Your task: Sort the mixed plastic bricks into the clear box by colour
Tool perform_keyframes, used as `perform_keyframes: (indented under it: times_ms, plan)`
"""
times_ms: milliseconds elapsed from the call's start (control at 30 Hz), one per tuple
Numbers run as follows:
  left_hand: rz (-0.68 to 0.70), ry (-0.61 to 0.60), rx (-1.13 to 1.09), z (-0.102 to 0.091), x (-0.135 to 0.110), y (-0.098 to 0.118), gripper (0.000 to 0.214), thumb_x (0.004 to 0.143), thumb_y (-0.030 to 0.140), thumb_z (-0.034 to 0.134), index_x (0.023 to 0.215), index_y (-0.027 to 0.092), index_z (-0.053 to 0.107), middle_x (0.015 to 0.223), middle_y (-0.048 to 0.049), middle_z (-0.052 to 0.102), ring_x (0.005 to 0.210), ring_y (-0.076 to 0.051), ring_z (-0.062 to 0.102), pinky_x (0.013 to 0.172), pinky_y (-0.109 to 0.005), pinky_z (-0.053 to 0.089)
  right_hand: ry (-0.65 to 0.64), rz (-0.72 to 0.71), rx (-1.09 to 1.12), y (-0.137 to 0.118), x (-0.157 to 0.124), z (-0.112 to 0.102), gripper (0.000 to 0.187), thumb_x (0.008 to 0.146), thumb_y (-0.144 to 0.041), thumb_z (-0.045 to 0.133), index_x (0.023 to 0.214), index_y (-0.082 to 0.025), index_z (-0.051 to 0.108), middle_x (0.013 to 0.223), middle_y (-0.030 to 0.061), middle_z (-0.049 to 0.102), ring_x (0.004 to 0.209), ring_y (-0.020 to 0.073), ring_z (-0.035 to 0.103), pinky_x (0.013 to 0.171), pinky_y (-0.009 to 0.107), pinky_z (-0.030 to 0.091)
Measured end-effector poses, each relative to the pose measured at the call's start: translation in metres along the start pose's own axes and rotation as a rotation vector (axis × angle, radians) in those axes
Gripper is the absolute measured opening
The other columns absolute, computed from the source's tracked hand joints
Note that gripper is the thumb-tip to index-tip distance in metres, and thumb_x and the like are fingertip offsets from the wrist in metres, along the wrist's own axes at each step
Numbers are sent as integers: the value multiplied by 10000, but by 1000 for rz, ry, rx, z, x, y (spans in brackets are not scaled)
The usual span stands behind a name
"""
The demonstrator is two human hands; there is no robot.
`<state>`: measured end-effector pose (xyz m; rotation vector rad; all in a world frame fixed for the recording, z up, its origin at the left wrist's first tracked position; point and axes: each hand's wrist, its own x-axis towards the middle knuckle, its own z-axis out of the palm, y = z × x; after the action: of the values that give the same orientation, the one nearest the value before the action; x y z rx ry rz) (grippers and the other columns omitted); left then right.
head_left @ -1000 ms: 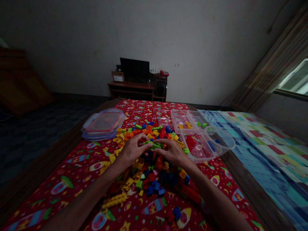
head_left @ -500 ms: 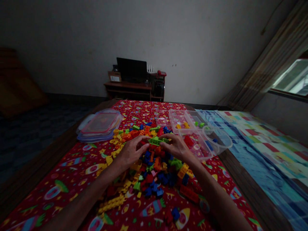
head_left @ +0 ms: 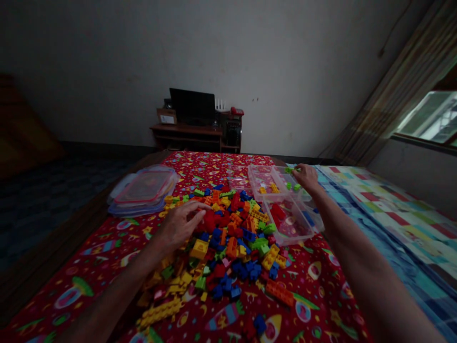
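Evidently, from the head view, the only one at hand, the green brick (head_left: 289, 170) is a light, stiff piece of moulded plastic; I would judge it hard to bend or break, smooth enough to slip if caught only at an edge, and best taken by two opposite sides between thumb and fingertips. It is at the tips of the right hand (head_left: 306, 175), pinched rather than palmed, over the far right compartment of the clear divided box (head_left: 276, 196), where small green bricks (head_left: 296, 187) lie below it. How much of it the fingers cover is too small to tell. The right forearm runs up from the lower right corner, stretched well out, with the fingers pointing left across the compartment. The left hand (head_left: 178, 224) is over the left side of the brick pile (head_left: 232, 245), its forearm slanting in from the lower left; thumb and fingers are parted and relaxed, with no brick visible between them. Red bricks (head_left: 210, 220) are just beyond those fingertips, though whether they touch cannot be made out. The patterned red cloth (head_left: 321, 290) spreads under the pile, and stacked lids (head_left: 144, 188) rest on the left.
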<state>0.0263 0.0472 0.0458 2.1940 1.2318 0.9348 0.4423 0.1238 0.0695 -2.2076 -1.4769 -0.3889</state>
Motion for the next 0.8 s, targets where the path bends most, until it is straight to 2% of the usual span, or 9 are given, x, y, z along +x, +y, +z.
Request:
perform_keyframes:
  times_ms: [133, 333, 400, 500, 633, 733, 800]
  plan:
    - [-10, 3, 64, -9, 2, -8, 313, 796, 405, 488, 918, 204, 696, 954, -58, 718, 817, -214, 648, 743, -293, 513, -61, 33, -48, 0, 8, 6, 293, 835, -233, 519, 1009, -89, 706, 1019, 220, 672, 967, 272, 607, 764, 336, 422]
    - [77, -174, 145, 0, 2, -26, 307, 753, 328, 543, 1010, 233, 681, 1118, -64, 680, 1048, -243, 605, 959, -370, 458, -36, -33, -54, 0, 13, 7, 335, 874, -129, 414, 1049, 1, 668, 1069, 282, 637, 1015, 246, 591, 764, 326, 382]
    - [101, -199, 166, 6, 0, -33, 368, 732, 300, 569, 1084, 230, 651, 1174, -74, 646, 1100, -251, 578, 983, -385, 443, -23, -48, -36, -7, 15, 3, 337, 869, -124, 412, 1048, -7, 673, 1065, 269, 647, 1029, 247, 592, 787, 319, 387]
    - [108, -169, 187, 14, -3, -38, 475, 728, 292, 572, 1199, 229, 585, 1203, -78, 605, 1103, -244, 571, 964, -374, 461, -16, -112, 82, -30, 7, -5, 300, 839, -144, 464, 993, -70, 711, 1024, 199, 691, 977, 239, 624, 814, 305, 422]
    - [82, -120, 235, 13, -2, -31, 522, 739, 279, 514, 1253, 200, 550, 1194, -90, 612, 1065, -235, 593, 930, -353, 481, -99, -284, 440, -72, -35, -22, 276, 823, -204, 498, 957, -139, 730, 931, 100, 732, 846, 202, 668, 775, 296, 481]
    - [32, -55, 238, 6, 1, -22, 509, 764, 283, 445, 1244, 161, 561, 1153, -100, 652, 1008, -239, 624, 899, -347, 491, -272, -400, 721, -99, -83, -30, 277, 846, -274, 492, 937, -164, 730, 876, 60, 739, 777, 178, 677, 713, 288, 512]
    - [0, -20, 224, 1, 2, -18, 492, 784, 271, 392, 1226, 156, 575, 1070, -88, 687, 930, -227, 648, 862, -336, 501, -358, -423, 796, -111, -112, -28, 264, 856, -275, 494, 930, -172, 726, 858, 51, 739, 776, 175, 679, 708, 287, 519]
